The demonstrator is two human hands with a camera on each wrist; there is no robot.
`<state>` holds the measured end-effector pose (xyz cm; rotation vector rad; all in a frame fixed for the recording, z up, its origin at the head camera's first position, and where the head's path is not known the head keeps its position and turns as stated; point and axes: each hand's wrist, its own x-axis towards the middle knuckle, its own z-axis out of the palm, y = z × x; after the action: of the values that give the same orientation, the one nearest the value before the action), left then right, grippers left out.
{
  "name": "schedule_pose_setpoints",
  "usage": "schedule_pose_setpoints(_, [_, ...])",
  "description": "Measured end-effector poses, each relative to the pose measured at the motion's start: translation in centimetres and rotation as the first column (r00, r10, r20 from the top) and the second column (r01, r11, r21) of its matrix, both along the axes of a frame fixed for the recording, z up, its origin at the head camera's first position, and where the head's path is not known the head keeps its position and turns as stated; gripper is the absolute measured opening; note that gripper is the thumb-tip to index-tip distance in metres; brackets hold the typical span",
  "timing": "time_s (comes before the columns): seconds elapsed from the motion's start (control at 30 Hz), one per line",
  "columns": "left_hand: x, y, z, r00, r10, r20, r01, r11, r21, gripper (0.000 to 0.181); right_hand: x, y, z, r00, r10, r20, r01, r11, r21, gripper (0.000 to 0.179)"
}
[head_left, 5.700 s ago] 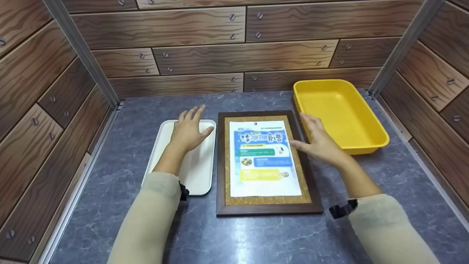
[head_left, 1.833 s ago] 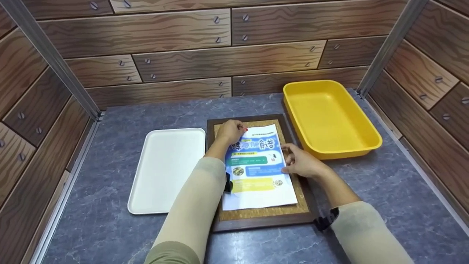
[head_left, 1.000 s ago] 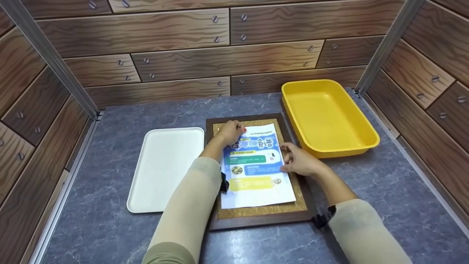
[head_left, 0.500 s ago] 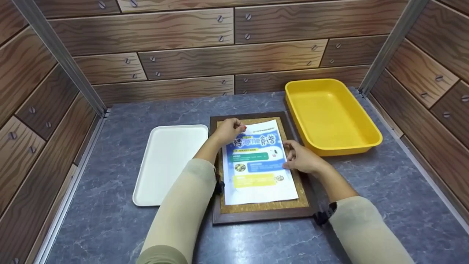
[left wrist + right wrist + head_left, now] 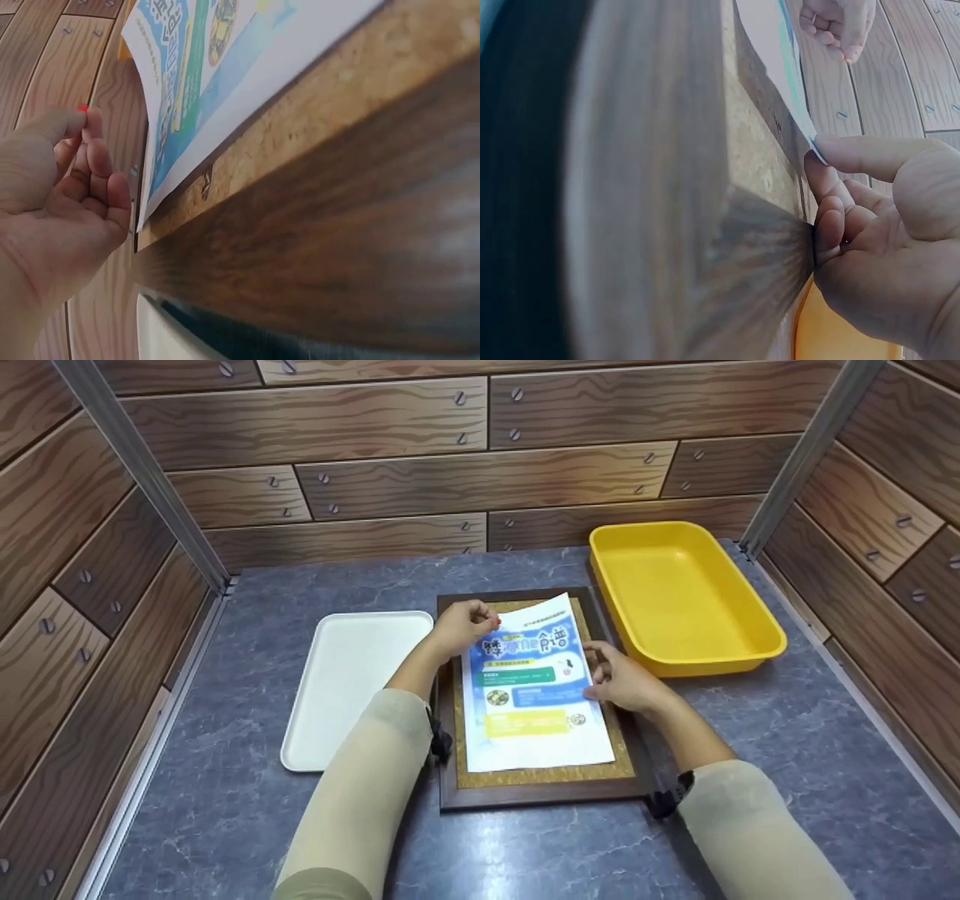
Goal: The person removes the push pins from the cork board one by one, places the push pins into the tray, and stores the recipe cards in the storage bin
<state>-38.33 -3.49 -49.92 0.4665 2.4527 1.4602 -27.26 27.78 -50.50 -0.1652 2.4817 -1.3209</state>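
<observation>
My left hand (image 5: 456, 628) pinches a small red push pin (image 5: 82, 108) between thumb and index finger, over the top left of a printed poster sheet (image 5: 536, 735). On the sheet's right edge, thumb and fingers of my right hand (image 5: 626, 682) pinch the paper, which shows between them in the right wrist view. The sheet lies over a cork board (image 5: 525, 778) with a dark brown wooden frame (image 5: 547, 793). Its top edge curves up off the cork, the top right corner standing highest. In the left wrist view a gap shows between pin and paper.
Left of the board lies a shallow white tray (image 5: 341, 690), partly behind my left forearm. A deeper yellow tray (image 5: 686, 600) stands at the back right, close to the frame. Wood-patterned walls (image 5: 390, 427) enclose the grey marbled table (image 5: 225, 780).
Earlier both hands were spread above the board and white tray, with the pin in the sheet's top. Since then the left hand took the pin, the right gripped the sheet, and its top rose.
</observation>
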Motion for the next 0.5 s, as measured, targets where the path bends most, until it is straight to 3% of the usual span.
schedule_pose_setpoints(0.3, [0.5, -1.0, 0.2, 1.0, 0.014, -0.003, -0.014, 1.0, 0.024, 0.014, 0.1, 0.2, 0.2, 0.999, -0.032, -0.014, 0.032, 0.999, -0.011, 0.085])
schedule_pose_setpoints(0.5, [0.9, -2.7, 0.8, 1.0, 0.03, 0.0, -0.03, 0.999, 0.03, 0.014, 0.3, 0.2, 0.3, 0.999, 0.004, -0.054, -0.006, 0.999, -0.04, 0.083])
